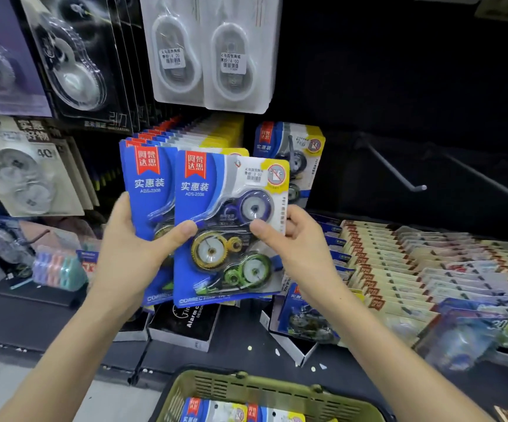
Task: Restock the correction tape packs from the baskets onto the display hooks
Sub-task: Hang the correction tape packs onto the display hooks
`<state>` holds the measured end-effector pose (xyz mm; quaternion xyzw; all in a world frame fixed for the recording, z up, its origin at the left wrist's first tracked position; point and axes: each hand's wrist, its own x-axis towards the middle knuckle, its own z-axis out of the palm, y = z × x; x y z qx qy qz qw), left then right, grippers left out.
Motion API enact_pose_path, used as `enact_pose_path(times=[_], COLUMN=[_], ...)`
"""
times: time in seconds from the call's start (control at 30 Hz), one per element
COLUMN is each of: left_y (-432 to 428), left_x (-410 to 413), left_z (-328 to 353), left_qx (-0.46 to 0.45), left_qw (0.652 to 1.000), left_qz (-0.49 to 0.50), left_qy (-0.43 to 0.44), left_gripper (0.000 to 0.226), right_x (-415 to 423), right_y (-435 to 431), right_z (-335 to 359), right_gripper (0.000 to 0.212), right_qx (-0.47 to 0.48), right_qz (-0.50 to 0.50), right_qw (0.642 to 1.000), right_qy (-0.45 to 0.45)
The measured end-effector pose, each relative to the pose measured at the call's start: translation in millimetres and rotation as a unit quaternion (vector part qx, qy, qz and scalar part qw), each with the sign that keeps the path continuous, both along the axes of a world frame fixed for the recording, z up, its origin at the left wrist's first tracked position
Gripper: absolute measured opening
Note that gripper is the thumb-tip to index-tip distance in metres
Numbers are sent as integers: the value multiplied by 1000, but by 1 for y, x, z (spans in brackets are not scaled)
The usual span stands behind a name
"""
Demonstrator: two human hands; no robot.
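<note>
Two hands (pixel 130 248) (pixel 299 248) hold a blue correction tape pack (pixel 225 229), three tapes inside.

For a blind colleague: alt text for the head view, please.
The left hand grips blue correction tape packs; the right hand pinches the front pack. A green basket below holds more.

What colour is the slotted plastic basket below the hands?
Olive green; the slotted plastic basket shows best in the head view.
</note>
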<state>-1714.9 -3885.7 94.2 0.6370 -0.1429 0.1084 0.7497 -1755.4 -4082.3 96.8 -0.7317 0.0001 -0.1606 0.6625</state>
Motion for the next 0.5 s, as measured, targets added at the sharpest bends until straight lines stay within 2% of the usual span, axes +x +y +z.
enact_pose_path(times=[0.1, 0.27, 0.4, 0.5], left_y=[1, 7, 13, 12], left_x=[3, 6, 7, 6], left_z=[-2, -4, -3, -3], left_qx=[29, 41, 27, 23], left_qw=[999, 999, 999, 998], left_qz=[-14, 6, 43, 57], left_qy=[8, 10, 19, 21], left_gripper=[62, 55, 50, 43], right_x=[-7, -25, -36, -36], right_y=[-6, -33, -54, -62], right_z=[-1, 2, 3, 5], right_gripper=[24, 35, 27, 25], right_qx=[38, 80, 43, 21], right_qz=[-18, -22, -99, -117], right_qw=[999, 995, 992, 990], right_qy=[-16, -48, -70, -75])
